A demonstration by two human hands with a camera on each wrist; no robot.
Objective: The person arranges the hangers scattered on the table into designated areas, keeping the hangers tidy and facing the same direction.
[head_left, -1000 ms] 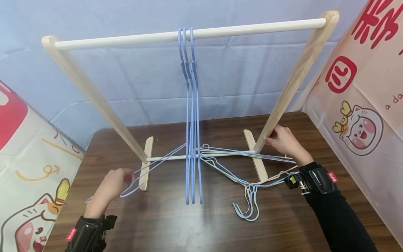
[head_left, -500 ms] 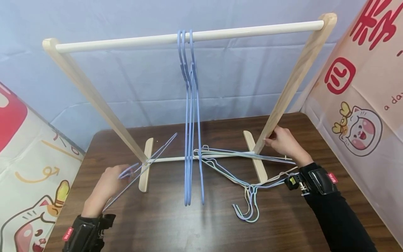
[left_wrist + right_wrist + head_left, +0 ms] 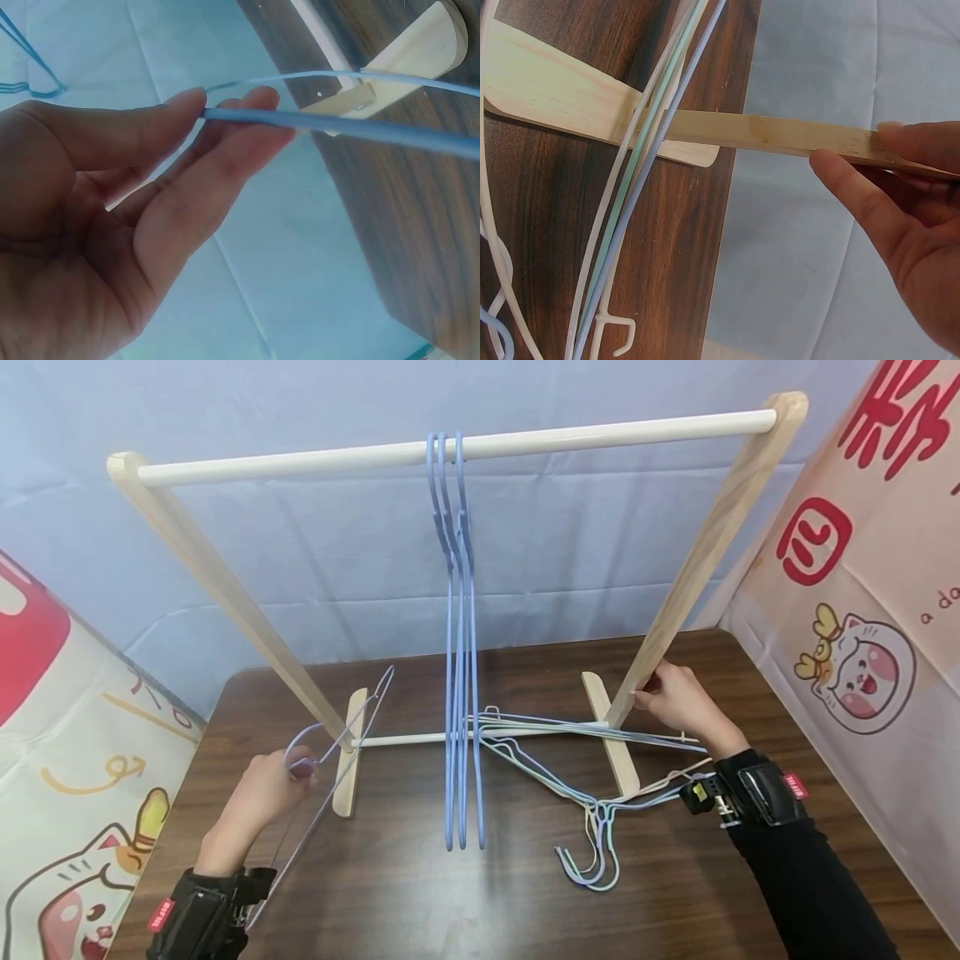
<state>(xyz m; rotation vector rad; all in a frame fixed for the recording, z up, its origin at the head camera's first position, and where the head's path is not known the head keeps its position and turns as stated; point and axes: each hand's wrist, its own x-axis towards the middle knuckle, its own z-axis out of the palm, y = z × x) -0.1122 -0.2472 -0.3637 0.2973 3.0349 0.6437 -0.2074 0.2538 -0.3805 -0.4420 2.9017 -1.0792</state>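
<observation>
In the head view my left hand (image 3: 258,793) is at the left, in front of the rack's left foot. Its thumb and fingers pinch a blue clothes hanger (image 3: 360,129), which stands tilted, its hook near the fingers. My right hand (image 3: 684,700) grips the lower part of the right wooden upright (image 3: 716,531) of the clothes rack. The right wrist view shows thumb and fingers on either side of that upright (image 3: 772,132). Three blue hangers (image 3: 462,531) hang side by side from the white top rail (image 3: 600,433), near its middle.
Several blue, green and cream hangers (image 3: 600,814) lie in a pile at the right, partly over the rack's lower bar (image 3: 405,740) and right foot (image 3: 622,764). The left foot (image 3: 346,785) stands on the brown table (image 3: 450,910). Printed cloths surround the table.
The blue hanger in my left hand has turned; its far end swung leftward, away from the hanging hangers, and its near end now points toward me. My right hand stays on the upright.
</observation>
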